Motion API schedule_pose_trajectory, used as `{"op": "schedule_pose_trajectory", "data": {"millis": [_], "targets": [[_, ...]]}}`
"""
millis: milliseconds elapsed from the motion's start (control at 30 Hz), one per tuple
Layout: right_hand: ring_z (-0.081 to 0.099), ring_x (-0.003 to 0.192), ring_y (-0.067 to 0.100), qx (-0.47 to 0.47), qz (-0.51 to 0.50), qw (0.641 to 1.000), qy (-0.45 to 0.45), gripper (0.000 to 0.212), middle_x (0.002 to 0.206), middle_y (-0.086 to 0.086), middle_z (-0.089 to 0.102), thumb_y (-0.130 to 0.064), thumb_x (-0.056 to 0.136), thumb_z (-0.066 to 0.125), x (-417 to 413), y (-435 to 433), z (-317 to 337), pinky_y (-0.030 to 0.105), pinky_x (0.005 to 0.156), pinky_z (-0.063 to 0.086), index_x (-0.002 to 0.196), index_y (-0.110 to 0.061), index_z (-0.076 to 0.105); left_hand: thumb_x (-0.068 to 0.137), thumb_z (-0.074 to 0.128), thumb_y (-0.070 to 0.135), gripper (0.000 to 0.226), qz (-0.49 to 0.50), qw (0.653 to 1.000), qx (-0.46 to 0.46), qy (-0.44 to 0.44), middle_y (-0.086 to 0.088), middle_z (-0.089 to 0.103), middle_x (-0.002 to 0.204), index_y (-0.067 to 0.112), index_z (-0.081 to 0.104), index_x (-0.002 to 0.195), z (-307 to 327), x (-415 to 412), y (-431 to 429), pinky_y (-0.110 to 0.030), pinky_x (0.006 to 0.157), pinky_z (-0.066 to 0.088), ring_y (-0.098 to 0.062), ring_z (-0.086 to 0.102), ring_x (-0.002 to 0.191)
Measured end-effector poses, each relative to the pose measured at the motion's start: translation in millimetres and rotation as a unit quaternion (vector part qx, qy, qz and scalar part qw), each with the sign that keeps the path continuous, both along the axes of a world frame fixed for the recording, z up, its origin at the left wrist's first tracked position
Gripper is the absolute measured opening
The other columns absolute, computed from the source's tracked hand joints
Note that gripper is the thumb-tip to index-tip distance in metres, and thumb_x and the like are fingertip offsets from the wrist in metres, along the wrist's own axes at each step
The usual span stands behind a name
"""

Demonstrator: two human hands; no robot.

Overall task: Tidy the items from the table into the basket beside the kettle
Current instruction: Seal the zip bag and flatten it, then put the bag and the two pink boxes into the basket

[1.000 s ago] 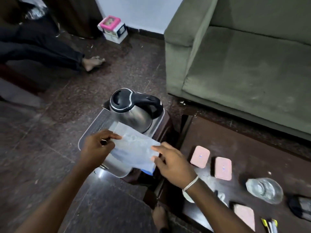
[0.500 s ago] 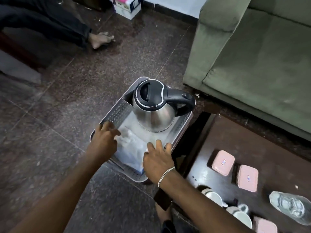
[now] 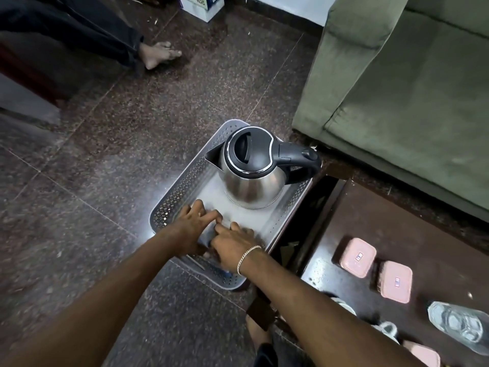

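Observation:
A grey perforated basket point(image 3: 182, 186) sits on a low stand beside the dark table point(image 3: 412, 229). A steel kettle with a black lid point(image 3: 254, 178) stands in its far half. Both of my hands are down in the near half. My left hand point(image 3: 193, 229) lies with fingers spread and my right hand point(image 3: 232, 247) with fingers bent, both holding a clear plastic packet point(image 3: 223, 221) against the basket floor. The packet is blurred and mostly hidden under them. On the table lie two pink lidded boxes point(image 3: 357, 256) point(image 3: 395, 282), a clear glass point(image 3: 457, 327) and white cups point(image 3: 386, 329).
A green sofa point(image 3: 397, 88) stands just behind the table and basket. Another person's bare foot point(image 3: 158, 54) rests on the dark stone floor at far left, and a small carton point(image 3: 201, 6) sits by the wall. A third pink box point(image 3: 423, 353) shows at the bottom right edge.
The packet was held above the basket in front of the kettle. My hands have since lowered it into the basket's near half and now lie closer together on top of it.

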State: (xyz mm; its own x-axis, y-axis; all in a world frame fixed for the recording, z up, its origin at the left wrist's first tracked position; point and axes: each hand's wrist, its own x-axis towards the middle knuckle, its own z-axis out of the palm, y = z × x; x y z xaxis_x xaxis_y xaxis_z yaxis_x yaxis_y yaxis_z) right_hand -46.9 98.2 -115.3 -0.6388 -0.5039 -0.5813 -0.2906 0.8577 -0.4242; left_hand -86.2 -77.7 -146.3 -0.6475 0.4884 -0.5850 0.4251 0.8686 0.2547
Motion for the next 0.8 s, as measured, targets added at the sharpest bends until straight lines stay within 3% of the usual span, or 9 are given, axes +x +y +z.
{"op": "schedule_pose_trajectory", "data": {"millis": [167, 267, 367, 467, 567, 700, 800], "targets": [[0.043, 0.128, 0.038, 0.026, 0.003, 1.0, 0.016, 0.036, 0.159, 0.0, 0.027, -0.04, 0.102, 0.052, 7, 4, -3, 0.053, 0.097, 0.045, 0.122, -0.016, 0.068, 0.058, 0.088, 0.058, 0.094, 0.019, 1.0, 0.015, -0.009, 0.003, 0.026, 0.116, 0.043, 0.035, 0.134, 1, -1, -3, -0.041, 0.11, 0.039, -0.027, 0.042, 0.117], [0.043, 0.128, 0.037, 0.038, 0.001, 0.999, 0.034, 0.033, 0.159, 0.0, 0.028, -0.036, 0.103, 0.053, 9, 2, -6, 0.053, 0.097, 0.046, 0.126, -0.016, 0.066, 0.057, 0.091, 0.057, 0.094, 0.029, 0.999, 0.024, -0.014, 0.003, 0.024, 0.115, 0.042, 0.038, 0.133, 2, -2, -2, -0.039, 0.105, 0.037, -0.023, 0.037, 0.114], [0.042, 0.129, 0.037, 0.04, -0.017, 0.999, 0.025, 0.046, 0.159, 0.004, 0.032, -0.046, 0.103, 0.05, 8, -3, -5, 0.053, 0.1, 0.046, 0.134, -0.013, 0.06, 0.058, 0.093, 0.053, 0.093, 0.041, 0.999, 0.018, -0.017, 0.003, 0.023, 0.115, 0.041, 0.04, 0.133, 5, -1, 1, -0.038, 0.101, 0.037, -0.022, 0.034, 0.114], [0.045, 0.13, 0.038, 0.034, -0.024, 0.999, 0.024, 0.051, 0.149, 0.01, 0.043, -0.045, 0.101, 0.053, 9, -8, 1, 0.05, 0.102, 0.045, 0.136, -0.009, 0.057, 0.061, 0.093, 0.05, 0.094, 0.042, 0.999, 0.004, 0.002, 0.0, 0.027, 0.12, 0.035, 0.041, 0.138, 13, 5, 5, -0.04, 0.106, 0.038, -0.025, 0.036, 0.115], [0.048, 0.127, 0.037, -0.006, -0.033, 0.997, 0.069, 0.038, 0.137, 0.014, 0.049, -0.034, 0.1, 0.058, 11, 3, 20, 0.048, 0.099, 0.047, 0.128, -0.009, 0.061, 0.068, 0.091, 0.047, 0.091, 0.062, 0.998, 0.01, 0.026, 0.0, 0.027, 0.118, 0.035, 0.038, 0.141, 32, 11, 8, -0.045, 0.102, 0.043, -0.025, 0.034, 0.11], [0.054, 0.103, 0.031, -0.143, -0.106, 0.974, 0.14, 0.012, 0.112, 0.007, 0.052, -0.015, 0.088, 0.068, 28, 53, 59, 0.043, 0.087, 0.051, 0.1, -0.014, 0.065, 0.075, 0.084, 0.056, 0.07, 0.086, 0.987, 0.087, 0.107, 0.005, 0.03, 0.113, 0.032, 0.043, 0.127, 78, 23, 21, -0.044, 0.093, 0.045, -0.021, 0.035, 0.104], [0.053, 0.09, 0.02, -0.217, -0.194, 0.942, 0.166, 0.015, 0.098, -0.004, 0.047, -0.021, 0.085, 0.072, 56, 117, 78, 0.036, 0.08, 0.048, 0.091, -0.02, 0.058, 0.08, 0.078, 0.056, 0.056, 0.088, 0.971, 0.182, 0.125, 0.012, 0.032, 0.109, 0.032, 0.046, 0.119, 111, 41, 58, -0.035, 0.086, 0.042, -0.014, 0.038, 0.101]]}}
